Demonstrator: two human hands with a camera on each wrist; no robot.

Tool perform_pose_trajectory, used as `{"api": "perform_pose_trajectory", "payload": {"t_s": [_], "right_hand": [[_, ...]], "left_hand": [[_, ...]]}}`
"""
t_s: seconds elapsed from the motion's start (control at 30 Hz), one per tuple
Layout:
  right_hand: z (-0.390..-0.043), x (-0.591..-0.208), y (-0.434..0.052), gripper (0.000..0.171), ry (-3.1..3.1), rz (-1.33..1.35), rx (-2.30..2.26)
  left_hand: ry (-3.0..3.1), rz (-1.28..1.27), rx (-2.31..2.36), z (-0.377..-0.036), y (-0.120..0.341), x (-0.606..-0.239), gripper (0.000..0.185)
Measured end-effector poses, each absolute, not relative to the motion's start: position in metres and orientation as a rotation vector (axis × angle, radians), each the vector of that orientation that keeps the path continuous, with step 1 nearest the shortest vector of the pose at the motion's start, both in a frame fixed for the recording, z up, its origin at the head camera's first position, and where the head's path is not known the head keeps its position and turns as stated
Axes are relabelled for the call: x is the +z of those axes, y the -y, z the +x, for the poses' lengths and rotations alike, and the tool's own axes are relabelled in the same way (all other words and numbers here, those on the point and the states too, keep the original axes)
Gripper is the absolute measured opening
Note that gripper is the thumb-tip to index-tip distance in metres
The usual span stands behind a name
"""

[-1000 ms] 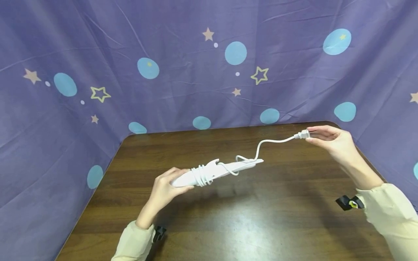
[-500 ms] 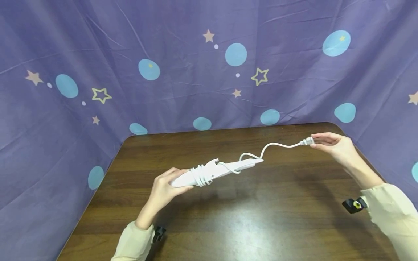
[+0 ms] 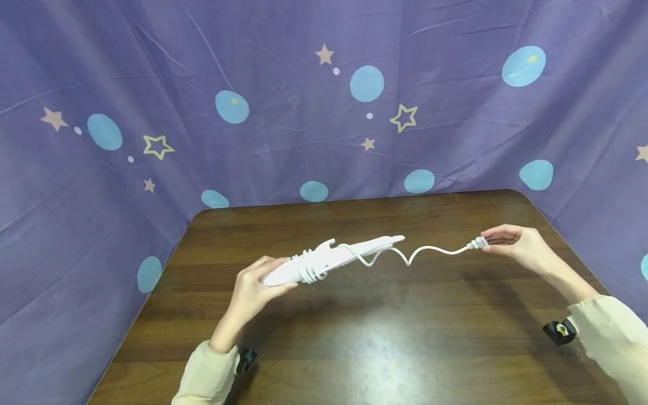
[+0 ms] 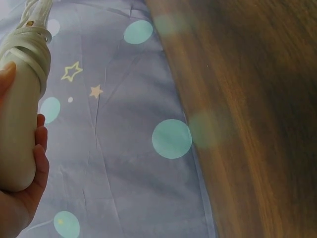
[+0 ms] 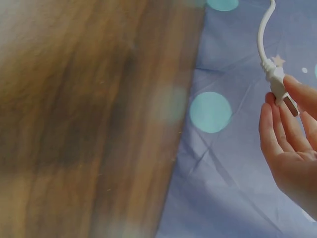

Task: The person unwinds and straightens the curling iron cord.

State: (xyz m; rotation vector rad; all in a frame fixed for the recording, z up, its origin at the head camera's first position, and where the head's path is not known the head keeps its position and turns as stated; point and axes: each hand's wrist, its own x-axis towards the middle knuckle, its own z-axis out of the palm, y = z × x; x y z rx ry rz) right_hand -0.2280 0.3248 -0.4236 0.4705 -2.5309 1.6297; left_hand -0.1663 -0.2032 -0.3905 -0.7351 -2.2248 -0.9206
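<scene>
My left hand point(image 3: 255, 284) grips the near end of a long white appliance point(image 3: 334, 257), held above the brown table point(image 3: 364, 332). Several turns of its white cord point(image 3: 305, 265) are wound round the body. In the left wrist view the same handle point(image 4: 19, 129) sits in my palm with the coils point(image 4: 30, 47) above my fingers. The loose cord point(image 3: 420, 252) runs in a wave to the right. My right hand point(image 3: 511, 243) pinches the white plug point(image 3: 477, 243) at its end. The right wrist view shows the plug point(image 5: 280, 89) held between my fingertips point(image 5: 297, 91).
A purple cloth point(image 3: 324, 101) with blue dots and stars hangs behind the table and on both sides. Black wrist straps point(image 3: 557, 332) show at my cream sleeves. The table's edges lie at the far left corner and far right corner.
My right hand has dropped lower and come closer to the appliance, so the cord now hangs slack in a wave. The appliance's far end has tipped up slightly.
</scene>
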Motion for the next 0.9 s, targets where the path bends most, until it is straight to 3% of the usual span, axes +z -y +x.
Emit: {"api": "perform_pose_trajectory", "payload": {"t_s": [0.17, 0.4, 0.9], "right_hand": [[-0.207, -0.408, -0.307, 0.022, 2.582, 0.524, 1.671], [-0.204, -0.425, -0.31, 0.031, 2.702, 0.552, 1.651], [-0.202, -0.448, -0.314, 0.026, 2.727, 0.74, 1.669]], "left_hand": [[2.222, -0.716, -0.932, -0.166, 0.203, -0.39, 0.047], [2.211, -0.709, -0.911, -0.167, 0.204, -0.391, 0.047], [2.229, -0.717, -0.882, -0.17, 0.208, -0.395, 0.046]]}}
